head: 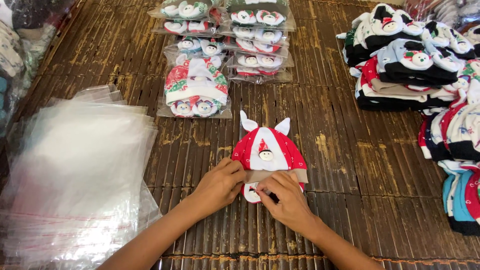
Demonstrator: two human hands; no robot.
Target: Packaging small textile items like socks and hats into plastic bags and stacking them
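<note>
Head view: we see packing partly done.
Done: bagged hats (196, 87) stacked ahead.
In hand: left hand (218, 186) and right hand (285, 200) pinch the red hat (268, 150) on the mat (350, 165), unbagged.
Left: loose hats (400, 60); clear bags (75, 175) waiting.

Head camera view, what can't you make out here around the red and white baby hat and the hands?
- Small item under the red and white baby hat: mostly covered by the left hand and right hand.
- Stacked hats, right: pile cut off by the frame edge.
- Bagged hats, top: upper rows cut off.
- Clear plastic bags: count unreadable.
</note>
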